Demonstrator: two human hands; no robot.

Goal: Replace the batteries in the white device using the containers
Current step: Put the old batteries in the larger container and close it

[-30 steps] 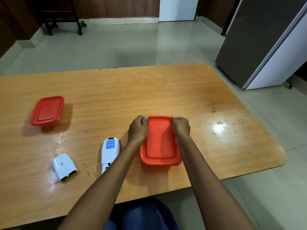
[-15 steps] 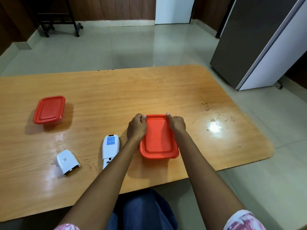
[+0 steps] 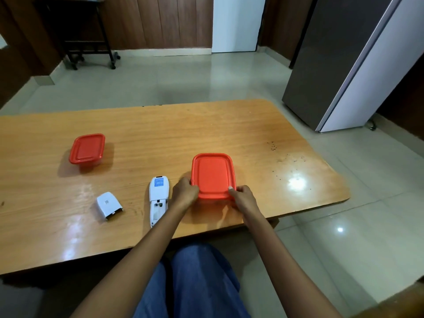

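Prob lid-opening step: L grip point(image 3: 185, 191) + R grip point(image 3: 244, 198) curled on near corners of red-lidded container point(image 3: 212, 175); next needs prying lid up.

Light: bright, even, indoor, falling from overhead.
Glare: one hard white spot near the right end of the varnished table point(image 3: 252, 134); broad pale sheen across its near left part; a small bright dot on the glossy floor point(image 3: 378, 214).
Shadows: soft-edged; a dark patch around the near side of the far red container point(image 3: 87, 149); a fainter one under the near red container point(image 3: 212, 175).
Distortion: wide-angle; table edges bow, refrigerator point(image 3: 332, 65) leans.
Focus: sharp at centre, slightly soft toward the corners; bottom corners dark.
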